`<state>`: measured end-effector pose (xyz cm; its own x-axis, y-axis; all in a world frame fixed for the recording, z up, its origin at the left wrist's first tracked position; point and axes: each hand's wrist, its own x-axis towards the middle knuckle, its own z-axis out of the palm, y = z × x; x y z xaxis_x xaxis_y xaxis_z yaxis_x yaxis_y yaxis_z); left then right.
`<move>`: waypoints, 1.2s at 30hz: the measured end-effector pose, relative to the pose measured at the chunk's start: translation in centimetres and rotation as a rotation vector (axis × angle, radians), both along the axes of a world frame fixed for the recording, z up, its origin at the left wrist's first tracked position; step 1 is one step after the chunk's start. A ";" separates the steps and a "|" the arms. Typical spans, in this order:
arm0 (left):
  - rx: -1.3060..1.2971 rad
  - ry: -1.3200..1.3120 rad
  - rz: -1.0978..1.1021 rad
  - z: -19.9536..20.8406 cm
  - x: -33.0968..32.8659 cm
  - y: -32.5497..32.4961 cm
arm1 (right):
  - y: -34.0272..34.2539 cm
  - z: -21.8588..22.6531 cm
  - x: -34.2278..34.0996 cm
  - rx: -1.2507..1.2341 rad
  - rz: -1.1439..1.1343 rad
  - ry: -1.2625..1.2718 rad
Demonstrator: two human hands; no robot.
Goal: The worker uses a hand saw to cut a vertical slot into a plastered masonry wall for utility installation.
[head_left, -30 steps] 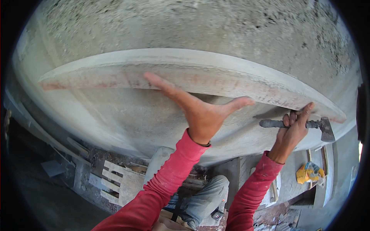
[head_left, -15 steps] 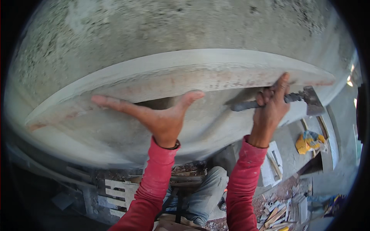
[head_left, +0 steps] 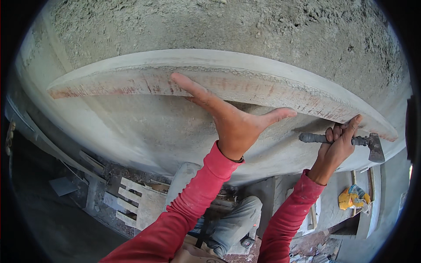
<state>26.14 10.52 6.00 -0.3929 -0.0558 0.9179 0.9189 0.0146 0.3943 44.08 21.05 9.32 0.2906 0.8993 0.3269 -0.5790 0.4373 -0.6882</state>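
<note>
A long, pale board (head_left: 258, 90), stained reddish along its face and bowed by the lens, lies against the rough grey plastered wall. My left hand (head_left: 237, 127) is at its lower edge, index finger along the face and thumb stretched out to the right; its other fingers are mostly hidden. Toward the board's right end, my right hand (head_left: 335, 151) has its fingers curled around the dark wrapped handle of a small hatchet-like tool (head_left: 315, 138). That tool's flat metal blade points down to the right. The right index finger touches the board's lower edge.
Rough wet-looking plaster (head_left: 263, 26) covers the wall above the board, smoother grey below. A slatted wooden pallet (head_left: 149, 204) lies on the floor at lower left. A yellow bag (head_left: 353, 198) rests on a ledge at right. Rubble and scraps (head_left: 313, 252) lie near my legs.
Both hands have shifted rightward in the picture as the view turned. The left hand now sits nearer the board's middle; the right still holds the tool, lower in view.
</note>
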 end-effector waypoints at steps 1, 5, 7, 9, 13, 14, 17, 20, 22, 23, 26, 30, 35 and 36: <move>0.001 0.001 0.006 0.1 0.0 0.0 | -0.1 0.1 0.0 -0.011 -0.009 -0.002; 0.003 -0.002 0.029 -0.1 0.2 0.2 | 0.3 0.0 0.2 0.014 0.000 -0.014; 0.006 -0.029 0.017 -0.3 0.4 0.4 | 0.3 -0.1 0.4 -0.010 -0.014 -0.048; 0.016 -0.045 0.023 -0.1 0.6 0.1 | 0.2 0.0 0.4 -0.012 0.000 -0.054; -0.008 -0.179 -0.025 0.0 1.9 -0.1 | 0.3 -0.3 1.0 -0.024 -0.025 -0.104; 0.005 -0.229 -0.039 -0.2 2.2 0.1 | -0.1 -0.1 1.0 -0.027 -0.049 -0.125; 0.026 -0.204 -0.067 -0.2 1.7 -0.4 | 0.1 -0.3 1.1 -0.035 -0.004 -0.143; 0.071 -0.218 -0.079 -0.2 1.8 -0.5 | -0.3 -0.2 0.5 -0.054 -0.036 -0.167; 0.092 -0.236 -0.095 0.0 1.9 -0.1 | -0.2 -0.1 0.8 -0.065 -0.092 -0.188; 0.098 -0.233 -0.102 0.1 2.0 0.1 | 0.3 -0.6 1.4 -0.060 -0.102 -0.218; 0.121 -0.237 -0.092 -0.2 1.4 -0.1 | 1.1 -1.2 1.6 -0.108 -0.090 -0.264; 0.143 -0.293 -0.140 -0.4 1.9 0.3 | -0.7 -0.5 5.1 -0.275 -0.142 -0.497; 0.061 -0.321 -0.169 -0.5 3.2 1.5 | -8.5 3.8 4.5 -0.020 -0.344 -0.492; 0.032 -0.311 -0.121 -1.5 2.3 1.2 | -10.8 5.0 1.0 0.131 -0.253 -0.636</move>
